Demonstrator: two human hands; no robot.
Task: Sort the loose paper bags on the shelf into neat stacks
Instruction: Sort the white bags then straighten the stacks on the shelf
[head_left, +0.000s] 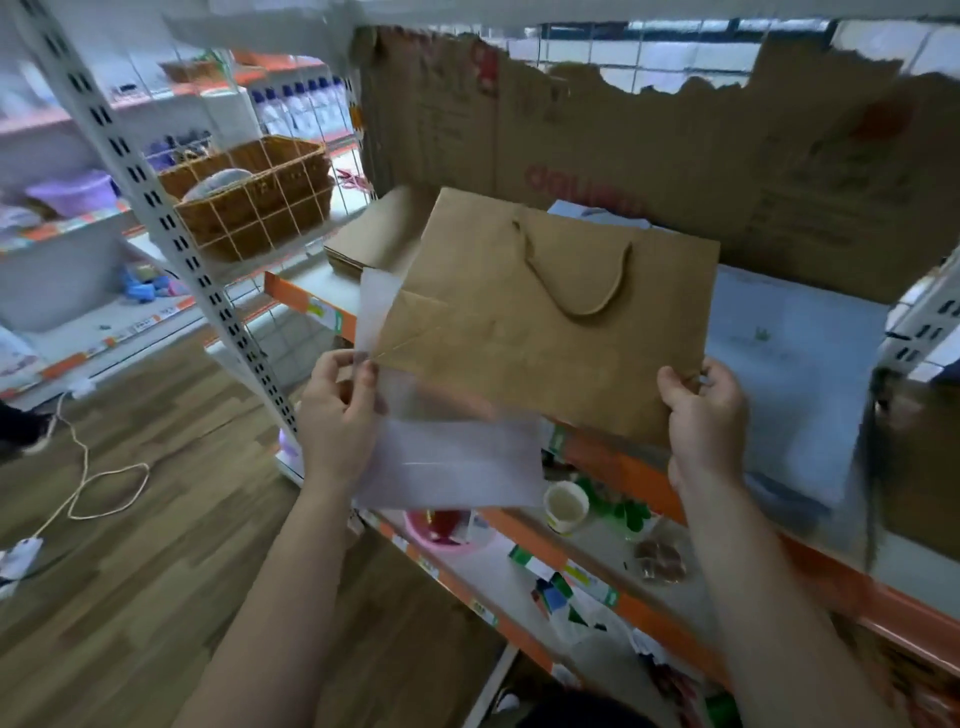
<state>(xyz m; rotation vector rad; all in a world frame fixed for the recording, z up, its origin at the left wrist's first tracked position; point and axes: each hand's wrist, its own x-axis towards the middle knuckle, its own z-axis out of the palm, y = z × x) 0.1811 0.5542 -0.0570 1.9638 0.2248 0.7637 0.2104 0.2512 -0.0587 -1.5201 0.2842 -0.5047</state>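
Currently, head view only: brown paper bag (545, 322) is held flat in the air above the front edge of the shelf (639, 478), rope handle on its upper face. Right hand (701, 415) grips the near right corner, thumb on top, fingers curled under. Left hand (340, 415) pinches the near left corner together with a white translucent sheet (452, 462) hanging below the bag; cannot tell whether the sheet is itself a bag. Stack of brown bags (374, 239) lies back left on the shelf, beyond the held bag. Judgement: separate the white sheet first, then lay the bag on that stack, edges squared, handle flat.
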